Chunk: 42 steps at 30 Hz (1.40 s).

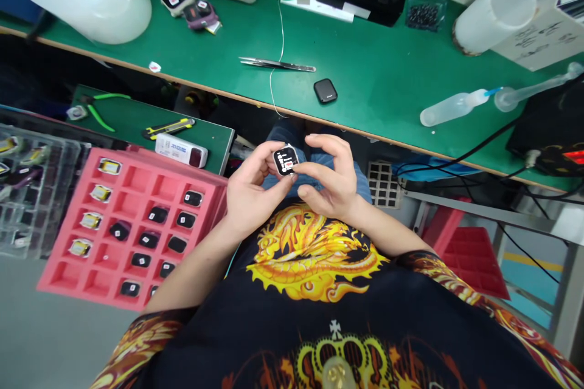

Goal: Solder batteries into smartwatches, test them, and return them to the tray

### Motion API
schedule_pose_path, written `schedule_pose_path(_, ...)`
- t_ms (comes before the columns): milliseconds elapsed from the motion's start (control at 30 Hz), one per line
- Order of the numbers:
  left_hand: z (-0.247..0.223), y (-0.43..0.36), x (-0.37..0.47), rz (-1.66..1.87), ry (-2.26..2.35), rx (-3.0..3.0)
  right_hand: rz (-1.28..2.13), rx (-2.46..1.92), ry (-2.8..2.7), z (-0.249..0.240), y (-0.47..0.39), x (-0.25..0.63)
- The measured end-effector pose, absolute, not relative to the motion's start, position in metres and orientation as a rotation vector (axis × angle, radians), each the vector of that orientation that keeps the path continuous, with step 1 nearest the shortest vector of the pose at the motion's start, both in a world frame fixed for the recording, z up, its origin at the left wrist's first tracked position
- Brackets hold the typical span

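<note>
A small square smartwatch body [285, 160] with a lit screen sits between both hands, held above my lap just below the green bench edge. My left hand [249, 191] grips its left side with thumb and fingers. My right hand [331, 179] pinches its right side, fingers curled over the top. Another dark watch body [325, 90] lies on the green bench [378, 67] beyond my hands, and metal tweezers [276, 64] lie to its left.
A pink compartment tray [132, 222] with several watch bodies stands at my left, clear trays [27, 188] beyond it. Green-handled pliers [98, 110] and a yellow cutter [168, 128] lie on a lower shelf. Squeeze bottles [456, 106], a white roll [495, 12] and cables [502, 134] sit at right.
</note>
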<state>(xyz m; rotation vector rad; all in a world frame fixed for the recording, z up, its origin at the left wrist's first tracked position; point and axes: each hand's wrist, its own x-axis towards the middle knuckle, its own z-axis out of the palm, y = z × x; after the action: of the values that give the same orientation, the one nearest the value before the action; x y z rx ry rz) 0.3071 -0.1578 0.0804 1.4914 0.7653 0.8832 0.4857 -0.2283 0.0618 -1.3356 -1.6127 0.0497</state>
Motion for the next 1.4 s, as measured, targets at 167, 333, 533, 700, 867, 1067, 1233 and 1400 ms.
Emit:
schedule_pose_path(167,0.0802,-0.1578,0.3069,0.882,0.776,1.502,0.042,-1.232,-1.602,0.0649,-0.2272,0.4861)
schedule_pose_path(333,0.0818,-0.1587,0.3081,0.883,0.804,1.525,0.082,-1.245,-1.632,0.0621,-0.2279,0.4867)
schedule_pose_path(533,0.0817,-0.1588,0.309,0.883,0.787,1.524,0.1,-1.303,-1.67,0.0584,-0.2287,0.4868)
schedule_pose_path(700,0.0818,-0.1578,0.3085,0.88,0.783,1.523,0.081,-1.289,-1.625,0.0621,-0.2287,0.4878)
schedule_pose_path(867,0.0817,-0.1577,0.3078,0.895,0.756,1.5,0.043,-1.26,-1.589,0.0633,-0.2276,0.4879)
schedule_pose_path(1067,0.0817,-0.1584,0.3066,0.885,0.759,1.508,0.026,-1.314,-1.608,0.0654,-0.2249,0.4864)
schedule_pose_path(1233,0.0819,-0.1587,0.306,0.882,0.771,1.516,0.021,-1.286,-1.619,0.0654,-0.2226,0.485)
schedule_pose_path(1400,0.0817,-0.1588,0.3065,0.881,0.757,1.503,0.059,-1.316,-1.597,0.0655,-0.2253,0.487)
